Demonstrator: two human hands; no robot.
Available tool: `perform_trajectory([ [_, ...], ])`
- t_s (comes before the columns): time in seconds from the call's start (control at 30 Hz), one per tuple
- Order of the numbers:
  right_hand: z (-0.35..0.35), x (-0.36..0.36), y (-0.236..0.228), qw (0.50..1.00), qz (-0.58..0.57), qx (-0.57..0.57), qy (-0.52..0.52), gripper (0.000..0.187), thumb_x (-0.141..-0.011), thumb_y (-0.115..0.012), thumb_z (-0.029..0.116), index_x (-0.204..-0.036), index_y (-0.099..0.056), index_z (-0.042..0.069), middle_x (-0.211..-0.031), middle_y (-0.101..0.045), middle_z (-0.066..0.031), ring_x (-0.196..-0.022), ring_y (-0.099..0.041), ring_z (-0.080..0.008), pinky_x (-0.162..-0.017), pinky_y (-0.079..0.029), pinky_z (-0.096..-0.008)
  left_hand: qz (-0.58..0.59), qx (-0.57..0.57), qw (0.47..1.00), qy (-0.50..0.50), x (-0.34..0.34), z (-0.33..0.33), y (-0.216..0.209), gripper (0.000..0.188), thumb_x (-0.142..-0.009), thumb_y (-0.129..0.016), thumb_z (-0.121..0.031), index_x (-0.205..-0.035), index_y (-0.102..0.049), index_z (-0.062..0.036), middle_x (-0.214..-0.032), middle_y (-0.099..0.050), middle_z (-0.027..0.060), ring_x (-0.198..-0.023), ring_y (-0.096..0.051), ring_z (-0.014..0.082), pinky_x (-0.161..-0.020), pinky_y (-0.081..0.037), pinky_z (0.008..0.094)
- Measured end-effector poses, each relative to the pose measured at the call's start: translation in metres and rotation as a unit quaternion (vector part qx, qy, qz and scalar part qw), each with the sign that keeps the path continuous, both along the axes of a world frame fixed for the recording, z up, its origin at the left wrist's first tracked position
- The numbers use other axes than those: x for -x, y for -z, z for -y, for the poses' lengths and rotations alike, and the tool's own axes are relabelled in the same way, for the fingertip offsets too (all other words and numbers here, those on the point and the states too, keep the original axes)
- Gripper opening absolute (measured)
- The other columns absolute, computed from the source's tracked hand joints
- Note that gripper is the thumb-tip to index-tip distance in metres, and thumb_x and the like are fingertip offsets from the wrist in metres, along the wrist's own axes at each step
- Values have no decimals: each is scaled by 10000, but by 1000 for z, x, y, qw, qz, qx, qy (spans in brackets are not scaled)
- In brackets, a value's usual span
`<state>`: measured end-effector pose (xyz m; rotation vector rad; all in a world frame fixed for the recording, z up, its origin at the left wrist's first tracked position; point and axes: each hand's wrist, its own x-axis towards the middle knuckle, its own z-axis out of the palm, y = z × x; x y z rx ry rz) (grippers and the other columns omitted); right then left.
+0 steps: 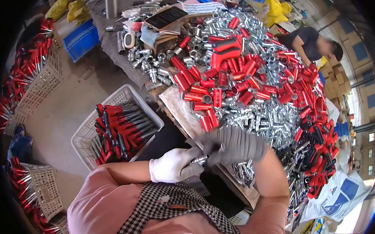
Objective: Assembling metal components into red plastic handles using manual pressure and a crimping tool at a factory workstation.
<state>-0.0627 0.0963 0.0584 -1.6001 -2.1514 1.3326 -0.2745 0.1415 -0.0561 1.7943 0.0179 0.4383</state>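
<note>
My left hand (174,165), in a white glove, is closed around a short, shiny metal cylindrical piece (200,160) in front of my chest. My right hand (239,144), in a dark grey glove, meets it at the same spot with fingers curled together. Its fingertips are dark and blurred, so what they pinch is hidden. Just beyond both hands, red metal tubes (217,97) and small silver metal parts (255,120) lie heaped on the workbench. Its pale board edge (181,110) runs beside my right hand.
A white plastic basket (81,132) on the left holds several red-and-black handled tools (121,128). More crates (41,84) of such tools line the floor, with a blue bin (82,39) nearby. A red-black power-tool-shaped body (225,51) and a phone (166,18) lie on the bench. A person (308,43) sits opposite.
</note>
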Motion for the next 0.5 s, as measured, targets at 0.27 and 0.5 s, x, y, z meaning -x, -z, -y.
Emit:
perform_trajectory([
  [0.27,-218,-35,66,880,390,-82,258,576,-958,-433,519,-1248,-639,66,-1231,-647,-188,-1140,-632,-309,-957,-485,-429,18,-59,998,-14,-4,-12,3,295,-978,-551,-281,-1049,-571,4,-892,-633,167,-818,-653,333,-734,-514,385],
  [0.5,-251,-36,103,865,338,-44,368,512,-892,-591,486,-1196,-677,83,-1274,-628,-171,-1161,-617,-331,-967,-490,-436,-66,40,996,-42,4,-20,3,260,-985,-541,-258,-1020,-582,-3,-897,-625,157,-825,-646,316,-746,-507,375],
])
